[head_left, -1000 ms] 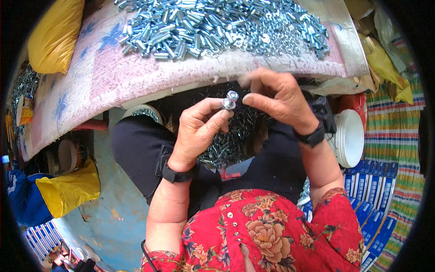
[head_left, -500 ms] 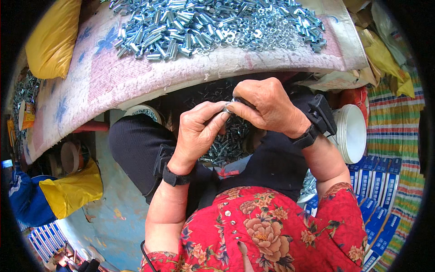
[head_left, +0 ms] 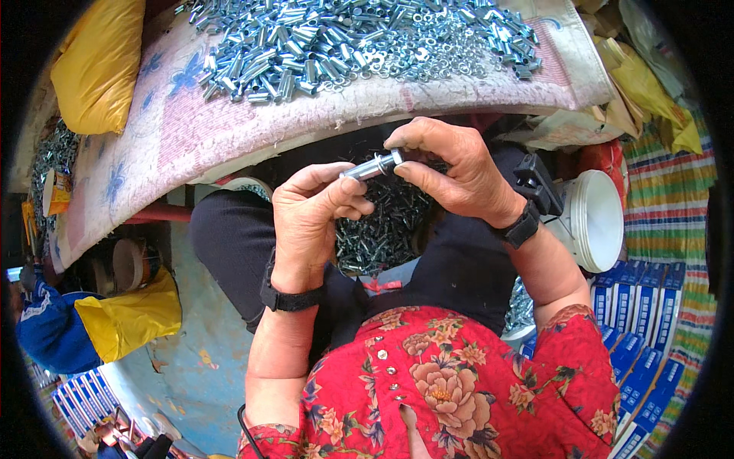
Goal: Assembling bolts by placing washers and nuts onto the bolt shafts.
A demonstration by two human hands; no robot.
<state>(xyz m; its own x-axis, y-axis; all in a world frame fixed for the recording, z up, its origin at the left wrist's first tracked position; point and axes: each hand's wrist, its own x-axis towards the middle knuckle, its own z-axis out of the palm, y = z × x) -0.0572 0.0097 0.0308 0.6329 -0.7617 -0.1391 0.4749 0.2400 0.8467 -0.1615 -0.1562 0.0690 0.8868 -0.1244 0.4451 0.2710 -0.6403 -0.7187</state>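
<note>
A silvery expansion bolt [head_left: 371, 167] with a smooth sleeve, a washer and a nut at its right end lies slantwise between my hands, above my lap. My left hand [head_left: 312, 210] pinches the sleeve end between thumb and forefinger, the other fingers curled below. At the nut end, the thumb and forefinger of my right hand [head_left: 455, 172] sit on either side of the nut. Beneath the hands, between my knees, is a heap of dark bolts [head_left: 375, 241]. On the cloth-covered table ahead lies a pile of metal sleeves [head_left: 306, 46], with nuts and washers [head_left: 428, 65] at its right.
The table's cloth-covered edge [head_left: 252, 134] curves just beyond my hands. A white bucket [head_left: 596, 222] stands right of my knee, near stacked blue-and-white boxes [head_left: 642, 306]. Yellow sacks [head_left: 99, 65] lie at the far left, and blue and yellow bags [head_left: 126, 317] on the left floor.
My fingers have spread from a close pinch over the bolt, bringing it into plain sight. My left hand has shifted left and down along it; my right hand has loosened at the nut end.
</note>
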